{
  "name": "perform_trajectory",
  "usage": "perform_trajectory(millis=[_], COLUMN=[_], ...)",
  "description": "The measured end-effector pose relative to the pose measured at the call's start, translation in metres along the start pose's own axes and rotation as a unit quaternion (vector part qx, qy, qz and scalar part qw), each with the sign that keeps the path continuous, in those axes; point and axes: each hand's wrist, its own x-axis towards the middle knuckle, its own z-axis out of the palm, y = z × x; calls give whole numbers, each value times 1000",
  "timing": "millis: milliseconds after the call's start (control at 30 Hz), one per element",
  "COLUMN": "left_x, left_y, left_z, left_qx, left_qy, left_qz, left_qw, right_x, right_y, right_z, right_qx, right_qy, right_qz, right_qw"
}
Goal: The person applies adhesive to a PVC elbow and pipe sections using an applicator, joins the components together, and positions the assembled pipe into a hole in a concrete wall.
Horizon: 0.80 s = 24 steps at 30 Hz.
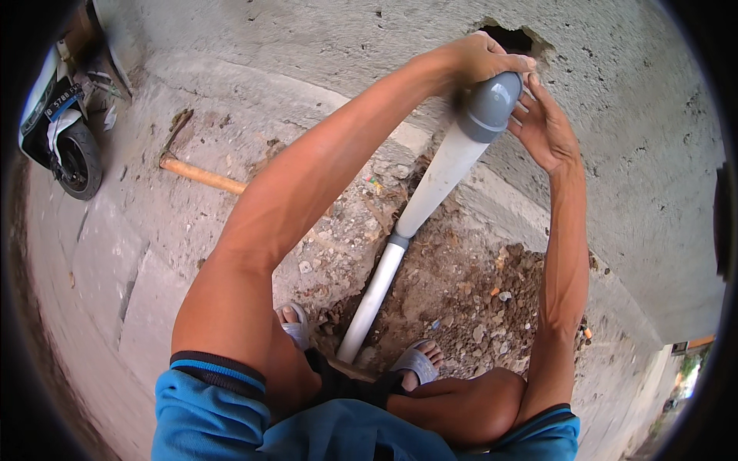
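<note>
A grey pipe elbow [492,101] caps the upper end of a white pipe [442,180], close to a rough hole [509,37] in the wall. My left hand [486,58] lies over the top of the elbow, its fingers closed against it. On the elbow's right side, my right hand [550,132] cups it with bent fingers, some of them partly hidden behind the fitting. Lower down, a grey coupling [398,240] joins this pipe to a narrower white pipe [373,303], which slants down into the dug soil between my feet.
Loose soil and rubble [492,307] lie around the lower pipe. A wooden-handled tool [201,175] rests on the ground to the left, partly behind my left arm. Farther left stands a motorbike [68,138]. The grey wall [638,154] rises along the far and right sides.
</note>
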Motion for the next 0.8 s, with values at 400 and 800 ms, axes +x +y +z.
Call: perform_trajectory(millis=[400, 800], left_x=[-12, -32], left_y=[2, -6], left_z=[17, 12], left_qx=[-68, 14], left_qy=[31, -96], left_qz=[-78, -87], left_qw=[994, 991], right_x=[15, 4], right_y=[6, -2], right_z=[-5, -8], right_qx=[13, 12], right_qy=[89, 105], right_qz=[-12, -27], right_qw=[996, 994])
